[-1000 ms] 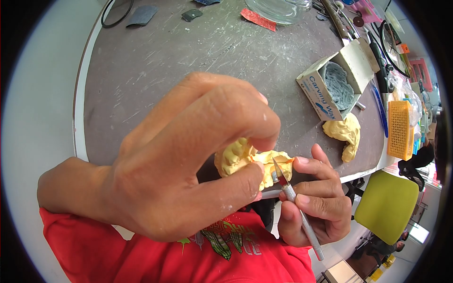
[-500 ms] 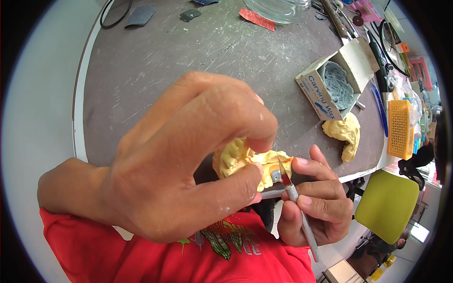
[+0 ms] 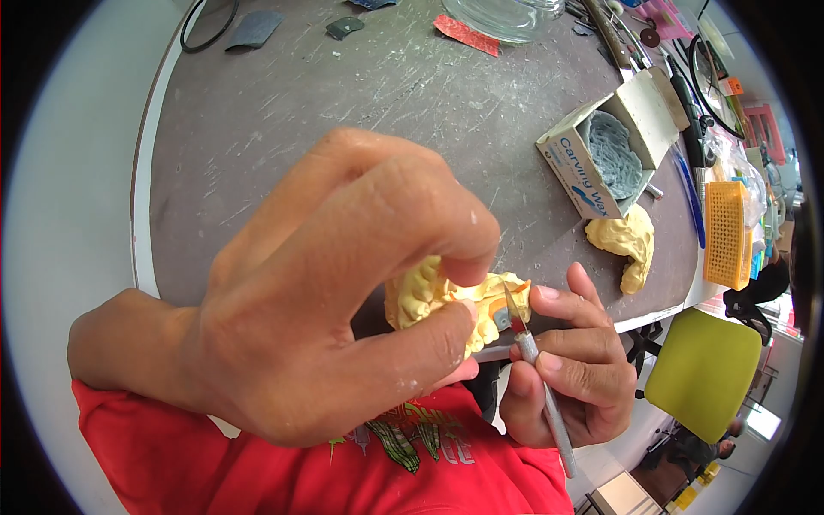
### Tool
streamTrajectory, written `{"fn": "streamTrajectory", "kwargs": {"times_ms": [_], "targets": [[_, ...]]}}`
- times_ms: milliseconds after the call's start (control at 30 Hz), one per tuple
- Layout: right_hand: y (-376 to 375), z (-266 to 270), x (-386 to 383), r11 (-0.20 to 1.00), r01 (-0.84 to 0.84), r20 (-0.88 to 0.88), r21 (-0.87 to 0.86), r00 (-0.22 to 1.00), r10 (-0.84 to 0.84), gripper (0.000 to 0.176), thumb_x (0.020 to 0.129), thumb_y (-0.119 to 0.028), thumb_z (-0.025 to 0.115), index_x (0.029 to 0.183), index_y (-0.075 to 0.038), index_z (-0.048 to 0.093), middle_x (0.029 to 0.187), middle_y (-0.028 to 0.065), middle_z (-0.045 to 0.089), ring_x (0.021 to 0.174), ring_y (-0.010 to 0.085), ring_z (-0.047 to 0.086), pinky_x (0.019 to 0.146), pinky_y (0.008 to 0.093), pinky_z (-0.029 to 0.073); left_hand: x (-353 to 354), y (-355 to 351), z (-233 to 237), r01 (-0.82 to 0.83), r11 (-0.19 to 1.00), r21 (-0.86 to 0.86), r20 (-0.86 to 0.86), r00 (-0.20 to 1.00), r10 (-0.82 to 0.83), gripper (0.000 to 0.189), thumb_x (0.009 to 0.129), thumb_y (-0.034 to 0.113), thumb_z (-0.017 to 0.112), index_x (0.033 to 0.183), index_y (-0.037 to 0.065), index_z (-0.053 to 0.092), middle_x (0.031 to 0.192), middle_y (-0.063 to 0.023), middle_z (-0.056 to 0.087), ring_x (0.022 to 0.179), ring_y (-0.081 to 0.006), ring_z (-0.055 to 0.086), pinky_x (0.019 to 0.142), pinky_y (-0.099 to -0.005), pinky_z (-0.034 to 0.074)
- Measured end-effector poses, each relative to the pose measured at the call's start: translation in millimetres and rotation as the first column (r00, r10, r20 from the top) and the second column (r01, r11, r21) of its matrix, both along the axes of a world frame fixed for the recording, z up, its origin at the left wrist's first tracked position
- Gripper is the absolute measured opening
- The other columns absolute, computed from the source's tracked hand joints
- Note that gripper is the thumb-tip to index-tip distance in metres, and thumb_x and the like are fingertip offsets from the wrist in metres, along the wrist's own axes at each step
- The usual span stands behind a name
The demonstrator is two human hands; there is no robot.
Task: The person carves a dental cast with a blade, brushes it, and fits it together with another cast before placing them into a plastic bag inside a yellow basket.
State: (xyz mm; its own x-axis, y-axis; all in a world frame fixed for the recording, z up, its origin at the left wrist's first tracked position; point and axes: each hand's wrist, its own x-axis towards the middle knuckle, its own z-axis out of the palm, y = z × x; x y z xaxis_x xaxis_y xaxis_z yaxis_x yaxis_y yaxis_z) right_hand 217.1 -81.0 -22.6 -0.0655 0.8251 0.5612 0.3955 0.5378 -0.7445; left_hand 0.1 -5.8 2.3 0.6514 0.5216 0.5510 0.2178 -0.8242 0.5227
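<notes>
My left hand (image 3: 343, 283) pinches a yellow dental cast (image 3: 421, 292) between thumb and fingers, hiding part of it. Near the cast's right end sits a small grey wax piece (image 3: 502, 318), with orange-marked plaster beside it. In my right hand (image 3: 588, 369) is a craft knife (image 3: 549, 403) with a silver handle, held between thumb and fingers. Its pointed blade (image 3: 517, 311) overlaps the cast next to the grey piece; whether it touches cannot be made out. My right index fingertip is close to the cast's right edge.
A Carving Wax box (image 3: 592, 154) with grey shavings stands open on the table (image 3: 283, 146). Another yellow cast (image 3: 625, 245) lies below it. Sandpaper pieces (image 3: 255, 31), a glass bowl (image 3: 506, 17), a yellow basket (image 3: 727, 236) and tools are around the edges. A green chair (image 3: 704, 373) stands at right.
The cast has tilted slightly in my left hand, and less of the grey piece shows. My right hand and the knife have shifted a little to the left.
</notes>
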Motion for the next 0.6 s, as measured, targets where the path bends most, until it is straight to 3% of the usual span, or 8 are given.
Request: {"fn": "streamTrajectory", "kwargs": {"times_ms": [600], "targets": [[1.5,-0.4,-2.0,1.000,-0.005,-0.013,0.005,1.000,0.005,0.033,0.068,-0.004,0.085,0.092,-0.008,0.063,0.074,0.0083,0.068,0.091,0.0329,0.071,0.100,0.0532,0.045,2.0,0.5,-2.0,-0.004,0.999,0.044,0.010,1.000,0.004,0.035,0.062,0.026,0.086,0.086,0.005,0.073,0.095,-0.0095,0.051,0.092,-0.0290,0.051,0.070,-0.0344,0.049]]}}
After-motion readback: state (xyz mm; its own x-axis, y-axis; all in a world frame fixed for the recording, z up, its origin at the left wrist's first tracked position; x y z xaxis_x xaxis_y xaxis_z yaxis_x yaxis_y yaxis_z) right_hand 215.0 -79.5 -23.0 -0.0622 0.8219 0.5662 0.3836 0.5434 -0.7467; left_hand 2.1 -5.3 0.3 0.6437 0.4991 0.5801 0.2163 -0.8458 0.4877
